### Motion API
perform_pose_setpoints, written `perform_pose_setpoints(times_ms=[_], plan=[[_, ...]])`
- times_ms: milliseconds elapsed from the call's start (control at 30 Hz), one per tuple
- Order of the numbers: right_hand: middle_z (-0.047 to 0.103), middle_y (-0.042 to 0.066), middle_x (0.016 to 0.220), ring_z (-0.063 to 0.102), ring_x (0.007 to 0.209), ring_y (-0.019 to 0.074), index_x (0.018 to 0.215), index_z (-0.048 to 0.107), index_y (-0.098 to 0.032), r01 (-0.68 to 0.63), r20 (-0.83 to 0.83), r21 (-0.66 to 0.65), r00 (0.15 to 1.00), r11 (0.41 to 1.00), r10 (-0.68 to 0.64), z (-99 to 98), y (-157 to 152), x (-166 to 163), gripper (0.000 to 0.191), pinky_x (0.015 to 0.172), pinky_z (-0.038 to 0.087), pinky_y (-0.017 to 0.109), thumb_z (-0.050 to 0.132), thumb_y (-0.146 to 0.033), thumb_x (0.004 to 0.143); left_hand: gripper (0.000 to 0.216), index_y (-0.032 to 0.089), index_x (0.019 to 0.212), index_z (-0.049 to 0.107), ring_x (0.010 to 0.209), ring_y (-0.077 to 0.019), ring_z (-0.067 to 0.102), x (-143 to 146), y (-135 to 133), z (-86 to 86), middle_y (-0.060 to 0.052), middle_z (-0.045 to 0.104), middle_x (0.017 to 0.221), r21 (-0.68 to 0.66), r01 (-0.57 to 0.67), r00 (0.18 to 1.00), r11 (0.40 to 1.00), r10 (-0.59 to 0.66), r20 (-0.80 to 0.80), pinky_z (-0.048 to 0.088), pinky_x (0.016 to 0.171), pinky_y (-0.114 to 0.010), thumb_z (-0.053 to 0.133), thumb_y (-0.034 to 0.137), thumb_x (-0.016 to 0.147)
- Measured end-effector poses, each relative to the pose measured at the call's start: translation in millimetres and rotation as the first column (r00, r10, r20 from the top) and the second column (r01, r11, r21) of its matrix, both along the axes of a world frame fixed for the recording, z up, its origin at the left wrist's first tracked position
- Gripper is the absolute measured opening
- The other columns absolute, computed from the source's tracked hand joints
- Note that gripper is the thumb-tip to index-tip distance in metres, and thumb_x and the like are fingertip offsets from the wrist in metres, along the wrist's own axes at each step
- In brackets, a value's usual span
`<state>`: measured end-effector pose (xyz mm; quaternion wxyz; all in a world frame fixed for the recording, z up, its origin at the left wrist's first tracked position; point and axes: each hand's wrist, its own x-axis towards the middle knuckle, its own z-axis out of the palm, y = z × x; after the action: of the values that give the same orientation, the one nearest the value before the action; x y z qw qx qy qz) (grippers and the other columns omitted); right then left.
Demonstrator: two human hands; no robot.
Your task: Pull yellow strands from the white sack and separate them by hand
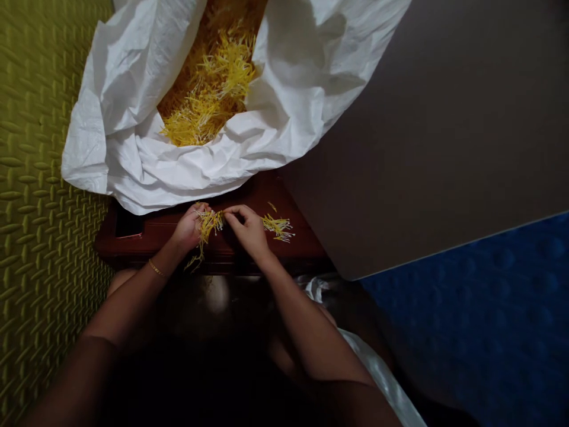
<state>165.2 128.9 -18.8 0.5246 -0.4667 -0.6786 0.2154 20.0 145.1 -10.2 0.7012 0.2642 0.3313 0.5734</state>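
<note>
My left hand holds a loose bunch of thin yellow strands with white ends, some of which hang down over the table's front edge. Just to the right, my right hand has thumb and forefinger pinched together at the edge of that bunch. What lies between those fingertips is too small to make out. A small pile of the same yellow-and-white strands rests on the dark red wooden table, beside my right hand.
Behind my hands a big white woven sack lies open, with a heap of yellow strands inside. A dark object lies on the table's left end. A grey-brown panel stands at right; a yellow textured surface is at left.
</note>
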Motion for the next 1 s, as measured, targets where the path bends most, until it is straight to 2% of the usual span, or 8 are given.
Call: perform_pose_setpoints(times_ms=[133,267,467,567,667,867,933,1000], plan=[[0.064,0.003,0.081,0.057,0.077,0.0156,0.080,0.064,-0.019,-0.050,-0.008,-0.004,0.999,0.999,0.049,1.8,-2.6,-3.7,0.017,0.075,0.045,0.029,0.051,-0.031,0.082,0.006,0.017,0.077,0.050,0.064,-0.0081,0.054,-0.4,0.1,0.3,0.000,0.053,0.071,-0.008,-0.001,1.000,1.000,0.001,-0.029,0.047,0.068,-0.023,0.051,0.014,0.082],[0.062,0.002,0.080,0.056,0.074,0.0144,0.090,0.065,-0.020,-0.119,-0.008,-0.028,0.993,0.992,0.119,3.4,-7.8,-11.2,0.019,0.072,0.045,0.028,0.055,-0.032,0.080,0.007,0.017,0.076,0.051,0.063,-0.0069,0.053,0.0,0.4,-3.6,0.001,0.053,0.072,0.031,0.022,1.000,0.999,-0.022,0.007,0.046,0.071,-0.023,0.049,0.014,0.083],[0.059,0.001,0.076,0.050,0.064,0.0120,0.090,0.065,-0.018,-0.149,-0.105,-0.070,0.984,0.986,0.142,-1.0,-7.6,-16.6,0.021,0.064,0.042,0.026,0.059,-0.033,0.076,0.009,0.015,0.077,0.053,0.063,-0.0067,0.054,2.4,-2.9,-4.7,0.000,0.054,0.071,0.071,0.010,0.999,0.997,-0.013,0.041,0.046,0.066,-0.021,0.047,0.012,0.083],[0.059,0.001,0.075,0.049,0.062,0.0117,0.087,0.063,-0.018,-0.123,-0.140,-0.094,0.984,0.988,0.110,-4.7,-4.9,-16.4,0.019,0.062,0.041,0.025,0.059,-0.032,0.075,0.010,0.014,0.077,0.052,0.063,-0.0066,0.055,2.8,-4.5,-1.3,0.000,0.055,0.071,0.058,0.011,0.998,0.998,-0.015,0.064,0.046,0.065,-0.019,0.046,0.011,0.084],[0.062,0.002,0.077,0.053,0.067,0.0132,0.081,0.062,-0.017,-0.039,-0.164,-0.096,0.986,0.995,0.023,-7.9,-1.7,-13.3,0.016,0.067,0.042,0.027,0.054,-0.030,0.077,0.010,0.014,0.077,0.052,0.065,-0.0083,0.058,1.4,-3.5,1.6,0.000,0.055,0.071,0.019,0.005,0.994,1.000,-0.007,0.106,0.048,0.066,-0.022,0.046,0.010,0.084],[0.063,0.006,0.088,0.056,0.076,0.0154,0.089,0.063,-0.017,0.126,-0.188,-0.083,0.972,0.989,-0.139,-11.4,6.8,-2.8,0.021,0.076,0.044,0.030,0.056,-0.031,0.075,0.010,0.015,0.076,0.054,0.069,-0.0109,0.060,-1.3,-0.7,3.9,0.000,0.056,0.070,-0.041,-0.015,0.984,0.999,0.022,0.178,0.049,0.082,-0.034,0.047,0.010,0.083],[0.064,0.006,0.093,0.056,0.080,0.0155,0.091,0.063,-0.017,0.098,-0.263,-0.151,0.955,0.984,-0.135,-11.8,9.2,-0.8,0.026,0.079,0.044,0.030,0.060,-0.034,0.072,0.010,0.014,0.076,0.054,0.069,-0.0111,0.060,-1.7,-0.3,3.8,0.000,0.056,0.070,-0.044,-0.014,0.983,0.999,0.022,0.184,0.049,0.085,-0.036,0.048,0.010,0.082],[0.065,0.005,0.089,0.057,0.077,0.0144,0.088,0.064,-0.017,-0.022,-0.382,-0.271,0.920,0.962,-0.087,-12.0,10.5,-0.4,0.029,0.077,0.044,0.029,0.063,-0.038,0.069,0.009,0.014,0.076,0.055,0.069,-0.0112,0.060,-2.2,0.1,3.3,0.000,0.057,0.069,-0.037,-0.009,0.983,0.999,0.015,0.182,0.049,0.084,-0.035,0.049,0.011,0.082]])
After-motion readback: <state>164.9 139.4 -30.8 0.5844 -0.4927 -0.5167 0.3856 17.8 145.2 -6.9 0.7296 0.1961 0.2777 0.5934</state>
